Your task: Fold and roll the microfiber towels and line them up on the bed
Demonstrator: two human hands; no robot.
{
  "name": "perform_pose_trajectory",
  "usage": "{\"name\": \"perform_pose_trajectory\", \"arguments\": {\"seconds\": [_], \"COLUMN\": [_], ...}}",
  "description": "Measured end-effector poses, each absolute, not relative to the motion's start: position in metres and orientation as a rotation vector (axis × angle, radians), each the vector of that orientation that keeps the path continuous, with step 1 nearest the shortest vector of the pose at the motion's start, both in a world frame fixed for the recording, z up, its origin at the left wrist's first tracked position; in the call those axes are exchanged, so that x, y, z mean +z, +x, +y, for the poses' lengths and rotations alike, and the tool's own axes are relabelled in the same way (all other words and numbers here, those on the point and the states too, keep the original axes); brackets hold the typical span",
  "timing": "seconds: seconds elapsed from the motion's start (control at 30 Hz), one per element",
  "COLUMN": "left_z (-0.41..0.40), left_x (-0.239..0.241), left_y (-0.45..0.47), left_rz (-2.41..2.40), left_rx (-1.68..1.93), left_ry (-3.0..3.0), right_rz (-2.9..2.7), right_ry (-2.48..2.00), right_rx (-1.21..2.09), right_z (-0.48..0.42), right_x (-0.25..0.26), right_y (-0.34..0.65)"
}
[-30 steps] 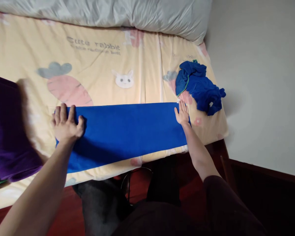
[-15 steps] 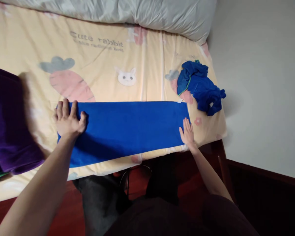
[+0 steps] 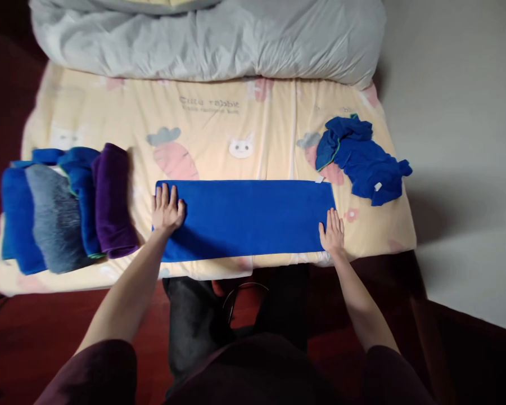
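Note:
A blue towel (image 3: 248, 219) lies as a long flat strip along the front edge of the bed. My left hand (image 3: 167, 208) rests palm down on its left end, fingers apart. On the right end, my right hand (image 3: 332, 232) lies flat with its fingers stretched out. Neither hand grips the cloth. A small white tag (image 3: 319, 179) sticks out at the towel's far right corner.
Left of the towel sit a folded purple towel (image 3: 113, 202), a grey-blue towel (image 3: 57, 216) and blue towels (image 3: 19, 214). Crumpled blue cloths (image 3: 362, 160) lie at the right. A grey quilt (image 3: 211, 42) lies along the back, and a wall (image 3: 459, 146) stands at right.
My view has pulled back and turned left, so the towels at the left now show. Both hands stay flat on the blue towel's ends, which looks unchanged.

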State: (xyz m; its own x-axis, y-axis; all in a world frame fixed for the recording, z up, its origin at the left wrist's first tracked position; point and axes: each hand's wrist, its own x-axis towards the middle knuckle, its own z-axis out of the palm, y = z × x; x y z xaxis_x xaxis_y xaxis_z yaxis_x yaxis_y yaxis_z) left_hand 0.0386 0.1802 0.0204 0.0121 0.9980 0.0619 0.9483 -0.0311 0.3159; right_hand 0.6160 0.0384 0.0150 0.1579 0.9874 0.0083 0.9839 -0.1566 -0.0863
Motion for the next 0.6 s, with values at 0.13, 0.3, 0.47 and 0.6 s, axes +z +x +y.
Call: {"name": "perform_pose_trajectory", "arguments": {"seconds": [0.13, 0.3, 0.47, 0.6], "left_z": [0.121, 0.025, -0.056, -0.103], "left_x": [0.022, 0.021, 0.005, -0.007], "left_y": [0.024, 0.011, 0.014, 0.036], "left_rz": [2.039, 2.073, 2.100, 2.141], "left_rx": [0.320, 0.344, 0.371, 0.375], "left_ry": [2.050, 2.025, 2.020, 1.853], "right_rz": [-1.996, -1.970, -1.966, -1.975], "right_ry": [-2.340, -2.363, -2.430, -2.521], "right_rx": [0.068, 0.082, 0.120, 0.190], "right_z": [0.039, 0.038, 0.015, -0.018], "right_x": [0.013, 0.014, 0.018, 0.019], "right_y": [0.618, 0.616, 0.613, 0.615]}}
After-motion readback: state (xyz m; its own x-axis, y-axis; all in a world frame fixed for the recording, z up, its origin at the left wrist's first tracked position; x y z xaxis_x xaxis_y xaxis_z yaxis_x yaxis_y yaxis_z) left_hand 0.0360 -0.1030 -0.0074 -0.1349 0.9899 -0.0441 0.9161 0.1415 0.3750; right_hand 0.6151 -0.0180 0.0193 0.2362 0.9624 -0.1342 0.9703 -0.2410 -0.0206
